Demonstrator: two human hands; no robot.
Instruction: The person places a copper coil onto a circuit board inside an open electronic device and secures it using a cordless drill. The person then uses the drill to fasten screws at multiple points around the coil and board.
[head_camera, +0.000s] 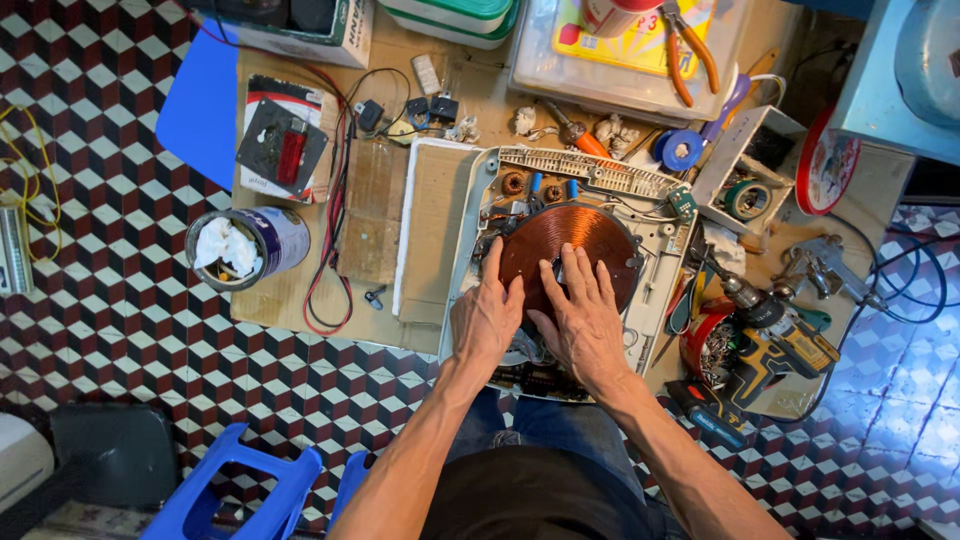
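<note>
Copper coil (575, 240) lies under both hands, left hand (486, 318), right hand (583, 320).

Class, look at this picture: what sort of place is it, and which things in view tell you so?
Probably an informal floor-level repair workshop: both hands rest on the copper coil of an opened appliance, with a cordless drill and orange-handled pliers lying close by.
</note>
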